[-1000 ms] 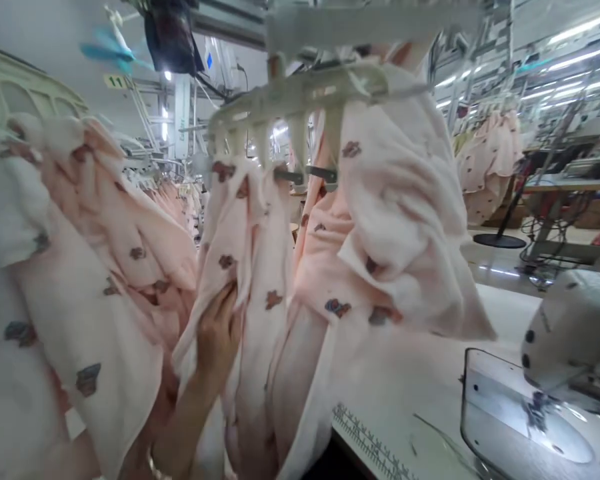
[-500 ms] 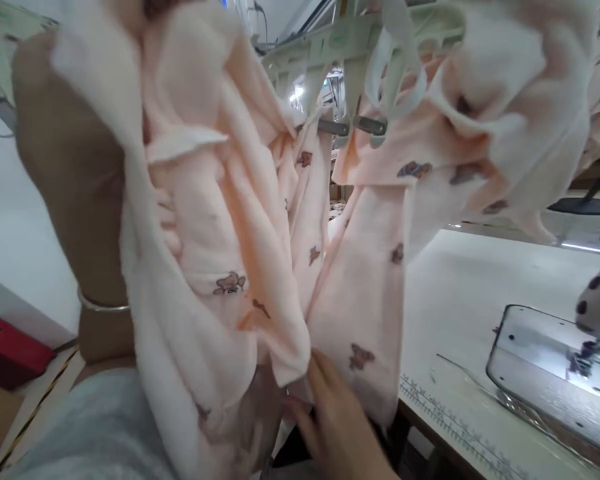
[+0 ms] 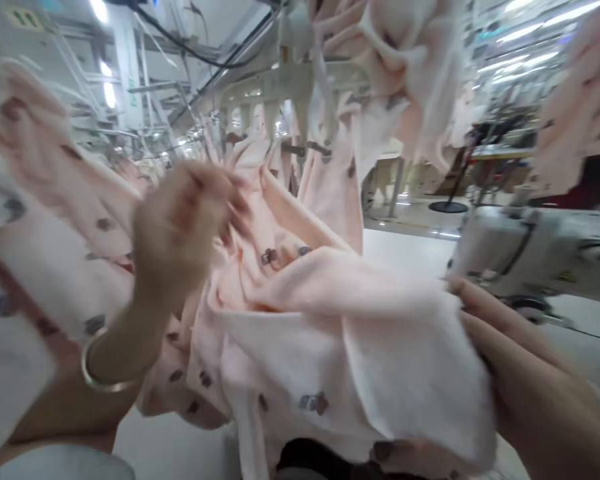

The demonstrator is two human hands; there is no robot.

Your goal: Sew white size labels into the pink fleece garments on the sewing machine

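A pale pink cloth garment (image 3: pixel 405 360) printed with small brown bears stretches across the middle, its folds loose. At its right end my right hand (image 3: pixel 515 367) grips the edge, fingers partly behind the cloth. My left hand (image 3: pixel 180 227), with a silver bangle (image 3: pixel 93 373) on the wrist, is raised by the garment's gathered left part. Motion smears its fingers, so whether they hold cloth is unclear. Behind them, a pale plastic hanger (image 3: pixel 260 90) carries more pink cloth in its metal clips (image 3: pixel 305 149).
A sewing machine (image 3: pixel 510 247) stands on a white table (image 3: pixel 405 253) at the right. More bear-printed pieces (image 3: pixel 55 200) hang at the left, and others (image 3: pixel 575 113) hang at the far right. A round black stand base (image 3: pixel 449 207) rests on the floor beyond.
The view has swung up and right. My right hand has gone from under the hanging cloth to the garment's right edge, spreading it sideways. My left hand shows in front of the cloth now.
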